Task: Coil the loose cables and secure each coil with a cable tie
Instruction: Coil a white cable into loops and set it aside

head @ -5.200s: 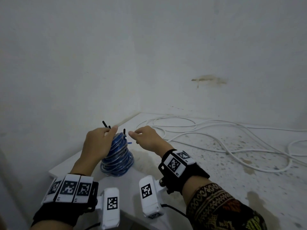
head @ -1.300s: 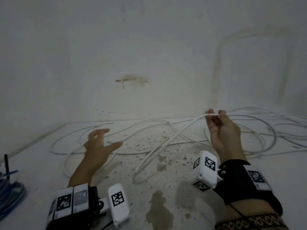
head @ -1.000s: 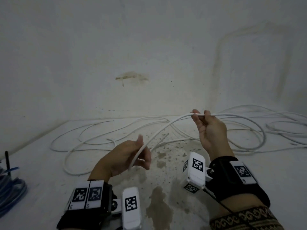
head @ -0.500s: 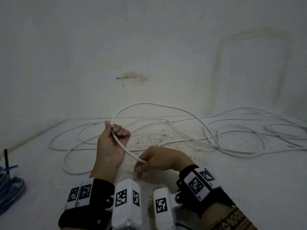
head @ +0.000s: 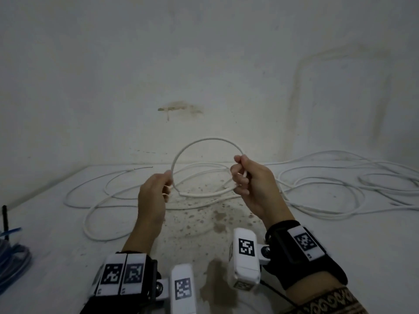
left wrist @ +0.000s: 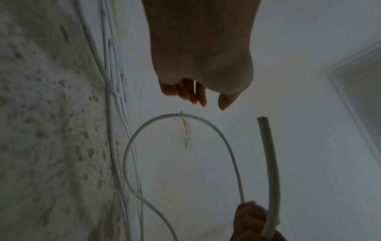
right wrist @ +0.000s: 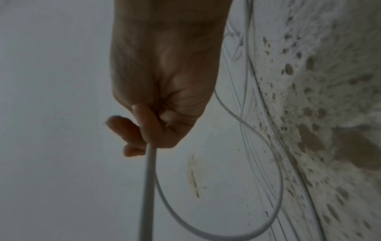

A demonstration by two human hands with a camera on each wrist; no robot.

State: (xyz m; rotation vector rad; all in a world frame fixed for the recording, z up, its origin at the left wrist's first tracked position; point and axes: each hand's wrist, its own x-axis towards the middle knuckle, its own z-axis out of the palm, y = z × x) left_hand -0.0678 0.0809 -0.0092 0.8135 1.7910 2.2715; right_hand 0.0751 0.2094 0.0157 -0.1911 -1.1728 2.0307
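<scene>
**Both hands raise 1 loop of white cable**

Left hand [head: 151, 196], fingers loosely parted in the left wrist view, touches the left side of a round loop of white cable [head: 205, 139] lifted off the surface; whether it grips cannot be told. Right hand [head: 252, 184] is curled round the loop's right side, with the cut end beside it. Behind them, the cable's slack sprawls in loose curves over a pale, brown-speckled surface [head: 226, 225] against a stained white wall [head: 181, 108]. At far left lies a blue coiled cable [head: 12, 259].
</scene>
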